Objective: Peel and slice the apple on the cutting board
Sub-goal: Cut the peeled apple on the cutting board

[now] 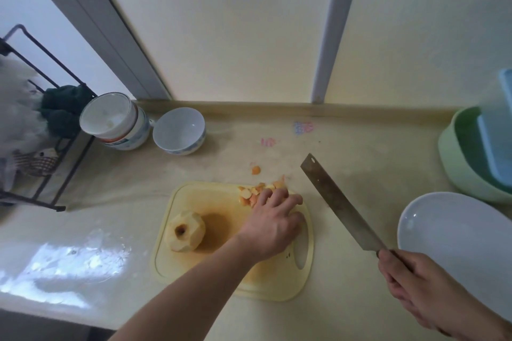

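Head cam looks down on a pale beige countertop (pixel 360 174), glossy, w/ bright window glare at lower left and faint pink/blue marks near its back edge. Cream wall panels fill the upper frame, split by grey window-frame strips; a low backsplash lip runs along the counter's rear.

Center frame: yellow cutting board (pixel 194 266), stained brownish in the middle, handle slot on its right side. Peeled apple (pixel 186 231) sits on the board's left part, core hollow facing up. Peel scraps (pixel 255 192) are heaped at the board's upper right corner; one stray orange bit (pixel 256 170) lies on the counter just beyond.

Left hand (pixel 273 225) reaches across the board, fingers loosely spread and resting on the peel heap; whether it pinches any I can't tell. Right hand (pixel 421 285), lower right, is clamped round the handle of a cleaver (pixel 339 205), blade raised and angled up-left, held off to the board's right.

Lower right: white plate (pixel 454 241). Right edge: green tub (pixel 465 163) w/ a blue container (pixel 496 141) inside. Upper left of the counter: white bowl (pixel 179 130) upright, next to a tilted stack of bowls (pixel 116 122). Far left: black wire rack (pixel 41 130) w/ dark green cloth (pixel 63 108).
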Demonstrator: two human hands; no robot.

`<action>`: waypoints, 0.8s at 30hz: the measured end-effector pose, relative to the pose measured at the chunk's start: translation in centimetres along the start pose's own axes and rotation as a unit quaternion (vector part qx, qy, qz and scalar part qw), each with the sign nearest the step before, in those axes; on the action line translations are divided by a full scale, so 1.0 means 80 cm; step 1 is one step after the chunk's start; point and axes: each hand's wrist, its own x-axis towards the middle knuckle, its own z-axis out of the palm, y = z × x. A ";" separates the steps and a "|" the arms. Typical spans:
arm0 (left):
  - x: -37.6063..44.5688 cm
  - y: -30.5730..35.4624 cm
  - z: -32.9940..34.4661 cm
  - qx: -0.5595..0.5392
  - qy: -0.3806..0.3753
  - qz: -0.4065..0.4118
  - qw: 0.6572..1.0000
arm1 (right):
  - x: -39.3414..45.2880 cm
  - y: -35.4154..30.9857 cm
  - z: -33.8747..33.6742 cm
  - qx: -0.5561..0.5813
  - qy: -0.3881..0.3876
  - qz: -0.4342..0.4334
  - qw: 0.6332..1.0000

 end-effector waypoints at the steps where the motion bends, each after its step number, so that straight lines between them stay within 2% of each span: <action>1: -0.001 -0.001 0.001 0.001 0.007 0.000 1.000 | 0.001 0.001 0.001 0.000 -0.002 -0.001 1.000; 6: 0.003 -0.012 -0.001 -0.003 0.018 -0.031 0.999 | 0.006 0.004 0.001 0.004 -0.013 0.003 1.000; 9: 0.005 -0.016 -0.007 -0.075 0.046 -0.072 0.994 | 0.007 0.003 0.002 0.000 -0.015 -0.004 1.000; 12: 0.025 -0.041 -0.025 -0.132 0.104 -0.216 0.962 | 0.008 0.002 0.000 0.002 -0.013 -0.003 1.000; 15: 0.050 -0.079 -0.037 -0.125 0.037 -0.333 0.934 | 0.008 0.002 0.000 -0.002 -0.009 -0.003 1.000; 20: 0.056 -0.101 -0.026 -0.071 -0.032 -0.342 0.936 | 0.010 0.004 0.003 0.007 -0.012 -0.011 1.000; 24: 0.050 -0.091 -0.045 -0.101 -0.004 -0.356 0.929 | 0.008 0.003 0.004 0.017 -0.023 -0.016 0.999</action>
